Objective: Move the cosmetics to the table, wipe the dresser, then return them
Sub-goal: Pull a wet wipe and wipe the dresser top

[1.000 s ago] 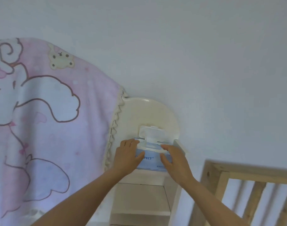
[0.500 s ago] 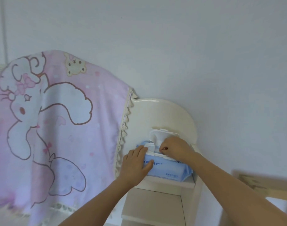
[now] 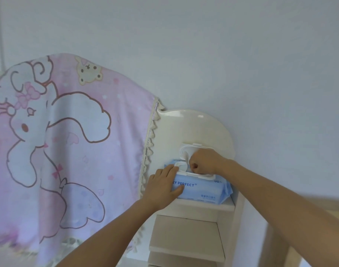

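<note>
Two bare hands work at one wet-wipe pack (image 3: 203, 191), the landmark for all positions below; the pack, pale blue with a white dispenser frame, lies flat on the top shelf (image 3: 207, 208) of a cream shelf unit, its rear against the unit's rounded back panel (image 3: 184, 128). Flip lid (image 3: 185, 149): raised, standing upright behind the pack's opening. Left hand (image 3: 163, 186): at the pack's left end, fingers laid across the top and thumb set on the printed front face, so that the end is held between them. Right hand (image 3: 202, 160): directly over the opening, fingers curled tight and pinching a white wipe (image 3: 187, 158) that stands up just left of the knuckles; how much of the sheet is out cannot be told. Pink cartoon blanket (image 3: 68, 141): hangs to the left of the pack, its tasselled cream edge just beside the left hand. Pale wall (image 3: 222, 54): above and behind the pack. Blurred wooden frame (image 3: 318, 209): to the right of the pack and lower, partly hidden by the right forearm.
</note>
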A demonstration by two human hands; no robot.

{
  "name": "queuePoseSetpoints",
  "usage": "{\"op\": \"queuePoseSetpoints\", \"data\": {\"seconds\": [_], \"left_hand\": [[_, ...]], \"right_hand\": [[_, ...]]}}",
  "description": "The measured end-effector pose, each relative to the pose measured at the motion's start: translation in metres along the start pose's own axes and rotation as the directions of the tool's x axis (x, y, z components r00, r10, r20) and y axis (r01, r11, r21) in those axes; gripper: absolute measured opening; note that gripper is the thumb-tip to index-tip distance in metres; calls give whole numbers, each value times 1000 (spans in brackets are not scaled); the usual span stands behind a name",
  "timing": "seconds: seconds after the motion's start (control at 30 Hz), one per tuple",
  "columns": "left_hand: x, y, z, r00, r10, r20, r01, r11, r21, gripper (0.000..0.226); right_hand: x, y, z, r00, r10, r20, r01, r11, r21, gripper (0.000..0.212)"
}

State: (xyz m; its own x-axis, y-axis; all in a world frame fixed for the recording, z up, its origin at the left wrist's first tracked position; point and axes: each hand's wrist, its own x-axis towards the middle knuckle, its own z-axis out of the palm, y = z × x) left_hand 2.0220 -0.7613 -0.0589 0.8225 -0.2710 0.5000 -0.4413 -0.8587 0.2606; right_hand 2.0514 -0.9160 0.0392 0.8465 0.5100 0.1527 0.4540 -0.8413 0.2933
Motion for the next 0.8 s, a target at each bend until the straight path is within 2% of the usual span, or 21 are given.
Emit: {"op": "queuePoseSetpoints", "data": {"seconds": [0.17, 0.33, 0.53, 0.67, 0.8], "left_hand": [[0, -4, -6, 998, 33, 56, -35, 999, 27, 60], [1, -5, -5, 997, 49, 54, -50, 999, 14, 60], [1, -5, -4, 998, 51, 43, -52, 999, 6, 59], [0, -8, -5, 996, 48, 77, -49, 999, 8, 64], [-1, -11, -5, 995, 58, 85, -58, 998, 7, 64]], "right_hand": [[1, 2, 1, 1000, -14, 3, 14, 1000, -13, 19], [4, 11, 6, 999, 8, 40, -12, 996, 94, 21], [9, 3, 6, 998, -13, 65, 11, 999, 37, 30], [8, 5, 8, 1000, -20, 24, 19, 999, 49, 33], [5, 12, 10, 996, -3, -90, 12, 995, 99, 37]]}}
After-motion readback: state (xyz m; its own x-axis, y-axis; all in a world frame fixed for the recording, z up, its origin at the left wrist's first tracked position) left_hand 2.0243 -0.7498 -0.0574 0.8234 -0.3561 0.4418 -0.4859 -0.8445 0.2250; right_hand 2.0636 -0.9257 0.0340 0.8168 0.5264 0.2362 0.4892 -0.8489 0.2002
